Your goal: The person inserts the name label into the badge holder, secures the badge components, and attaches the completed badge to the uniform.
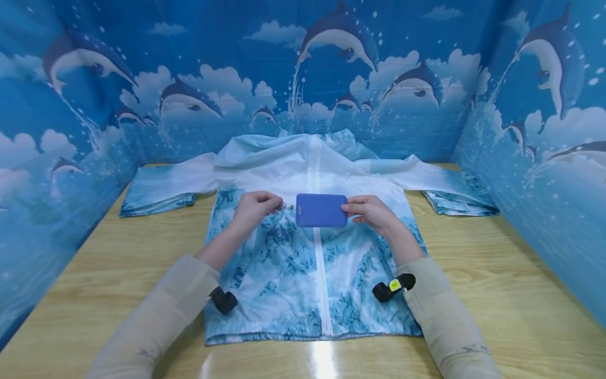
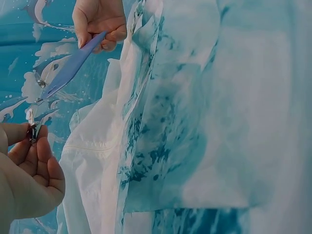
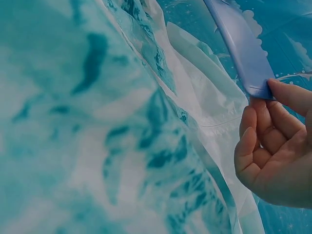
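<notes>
A flat blue badge holder [image 1: 321, 210] is held level above the jacket, its slotted end to the left. My right hand [image 1: 374, 213] pinches the opposite short edge between thumb and fingers. At the slotted end, a small metal clip [image 2: 32, 116] with a translucent strap links to the holder in the left wrist view. My left hand [image 1: 253, 210] pinches this clip between thumb and fingertips. Beneath both hands lies a blue and white zip-up jacket [image 1: 270, 273], spread flat with its front facing up. The right wrist view shows the holder's corner [image 3: 258, 90] between thumb and fingers.
The jacket rests on a wooden table [image 1: 113, 279], its left-side sleeve [image 1: 161, 184] and right-side sleeve [image 1: 450, 184] reaching outward with folded ends. Blue dolphin-print curtains [image 1: 227, 47] enclose the back and both sides. Wrist cameras [image 1: 222, 301] are strapped over both pale sleeves.
</notes>
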A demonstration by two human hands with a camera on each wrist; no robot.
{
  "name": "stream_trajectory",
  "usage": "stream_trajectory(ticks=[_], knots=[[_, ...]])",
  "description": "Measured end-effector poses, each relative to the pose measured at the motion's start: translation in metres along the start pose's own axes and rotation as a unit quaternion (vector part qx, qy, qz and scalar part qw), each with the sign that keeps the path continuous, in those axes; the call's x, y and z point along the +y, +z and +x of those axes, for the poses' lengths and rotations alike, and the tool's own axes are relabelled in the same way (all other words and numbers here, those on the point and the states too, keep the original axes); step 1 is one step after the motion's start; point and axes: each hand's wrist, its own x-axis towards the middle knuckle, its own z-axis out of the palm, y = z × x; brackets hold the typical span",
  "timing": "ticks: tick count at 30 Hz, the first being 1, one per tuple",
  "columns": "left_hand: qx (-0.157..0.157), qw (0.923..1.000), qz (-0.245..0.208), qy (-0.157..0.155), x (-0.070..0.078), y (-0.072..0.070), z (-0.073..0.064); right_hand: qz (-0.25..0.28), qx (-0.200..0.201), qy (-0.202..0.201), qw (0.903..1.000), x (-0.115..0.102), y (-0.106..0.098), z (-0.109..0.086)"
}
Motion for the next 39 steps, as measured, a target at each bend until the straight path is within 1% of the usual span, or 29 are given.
stream_trajectory(ticks=[3, 6, 9, 14, 19, 23, 25, 28, 32, 34, 37, 39], knots=[[-0.007, 0.9999, 0.0, 0.008, 0.0, 0.0, 0.0, -0.042, -0.002, 0.002, 0.9991, 0.001, -0.001, 0.001], [-0.012, 0.9999, 0.006, 0.009, 0.001, 0.0, 0.0, -0.091, -0.004, 0.001, 0.9958, 0.003, -0.001, 0.002], [-0.019, 0.9995, 0.022, 0.01, 0.002, 0.0, 0.0, -0.135, -0.012, 0.0, 0.9908, 0.004, -0.001, 0.002], [-0.039, 0.9978, 0.051, 0.02, 0.008, 0.001, 0.002, -0.193, -0.039, 0.001, 0.9804, 0.006, -0.001, 0.0], [-0.059, 0.9959, 0.063, 0.028, 0.011, 0.002, 0.004, -0.232, -0.056, 0.003, 0.9711, 0.005, 0.0, -0.002], [-0.078, 0.9929, 0.082, 0.036, 0.012, 0.003, 0.006, -0.25, -0.047, 0.012, 0.9672, 0.003, 0.0, -0.003], [-0.082, 0.9916, 0.092, 0.039, 0.013, 0.004, 0.007, -0.252, -0.039, 0.018, 0.9668, 0.003, 0.0, -0.003], [-0.087, 0.9903, 0.099, 0.042, 0.014, 0.004, 0.008, -0.246, -0.028, 0.013, 0.9687, 0.002, 0.0, -0.002], [-0.095, 0.9894, 0.102, 0.042, 0.018, 0.004, 0.009, -0.217, -0.025, -0.023, 0.9757, -0.001, 0.002, -0.002], [-0.095, 0.9893, 0.105, 0.037, 0.019, 0.005, 0.009, -0.21, -0.031, -0.048, 0.9761, -0.004, 0.004, -0.001], [-0.092, 0.989, 0.111, 0.032, 0.021, 0.006, 0.011, -0.215, -0.048, -0.081, 0.9722, -0.009, 0.008, 0.0], [-0.089, 0.9885, 0.118, 0.031, 0.022, 0.007, 0.012, -0.227, -0.063, -0.104, 0.9664, -0.013, 0.01, 0.002]])
